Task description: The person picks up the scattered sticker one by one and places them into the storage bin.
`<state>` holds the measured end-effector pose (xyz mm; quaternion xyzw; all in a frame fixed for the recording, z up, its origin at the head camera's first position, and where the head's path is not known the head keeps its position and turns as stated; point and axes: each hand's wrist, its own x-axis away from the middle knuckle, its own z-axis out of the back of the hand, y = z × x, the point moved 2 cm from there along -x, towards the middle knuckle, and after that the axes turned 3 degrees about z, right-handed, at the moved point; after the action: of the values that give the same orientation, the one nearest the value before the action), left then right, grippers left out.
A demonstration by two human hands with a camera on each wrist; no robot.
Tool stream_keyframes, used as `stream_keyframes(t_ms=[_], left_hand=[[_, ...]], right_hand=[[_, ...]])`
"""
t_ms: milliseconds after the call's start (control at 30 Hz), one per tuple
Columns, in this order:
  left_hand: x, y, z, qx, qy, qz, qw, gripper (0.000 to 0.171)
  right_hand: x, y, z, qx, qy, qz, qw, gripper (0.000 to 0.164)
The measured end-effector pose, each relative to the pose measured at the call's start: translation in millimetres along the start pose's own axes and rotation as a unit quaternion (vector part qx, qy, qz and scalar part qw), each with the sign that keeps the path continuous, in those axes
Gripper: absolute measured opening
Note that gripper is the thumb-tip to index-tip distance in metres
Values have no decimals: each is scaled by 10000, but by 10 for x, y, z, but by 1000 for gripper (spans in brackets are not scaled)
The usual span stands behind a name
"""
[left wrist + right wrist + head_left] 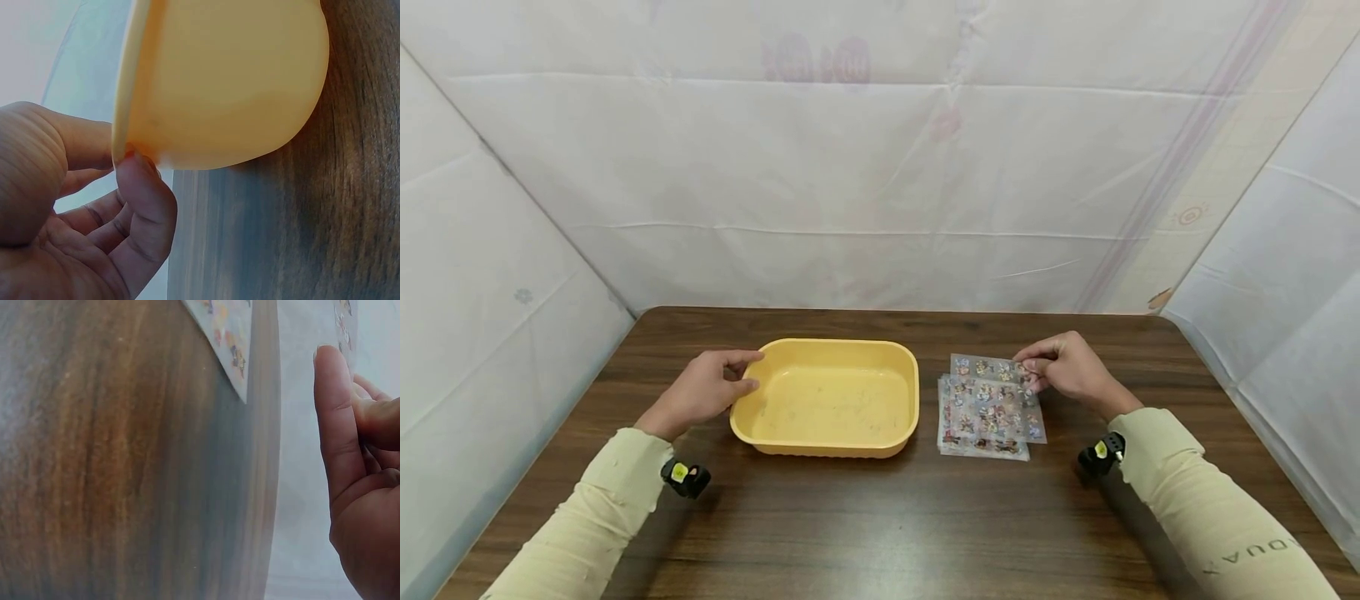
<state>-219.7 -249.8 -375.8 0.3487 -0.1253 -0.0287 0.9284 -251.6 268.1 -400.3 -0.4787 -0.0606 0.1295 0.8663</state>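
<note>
A yellow plastic basin (pixel 827 404) with rounded corners stands on the table, left of the middle. At its left end my left hand (pixel 706 387) pinches the rim between thumb and fingers; the left wrist view shows the thumb against the basin wall (pixel 231 81). To the right of the basin lies a loose stack of clear sticker sheets (pixel 988 417) printed with small colourful figures. My right hand (pixel 1071 367) pinches the right edge of one sticker sheet (pixel 985 367) at the far side of the stack. That sheet's edge (pixel 345 325) shows above the thumb in the right wrist view.
The dark wooden table (pixel 880 525) carries the basin and the stack, with a gap of bare wood between them. Pale patterned cloth (pixel 880 183) hangs behind the table and along both sides. A small black camera is strapped on each wrist.
</note>
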Motion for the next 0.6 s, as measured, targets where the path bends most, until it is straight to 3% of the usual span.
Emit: stream_keyframes(t_ms=[600], left_hand=[[1, -12, 13, 22, -32, -28, 10000, 53]], right_hand=[[12, -147, 73, 41, -86, 24, 10000, 22]])
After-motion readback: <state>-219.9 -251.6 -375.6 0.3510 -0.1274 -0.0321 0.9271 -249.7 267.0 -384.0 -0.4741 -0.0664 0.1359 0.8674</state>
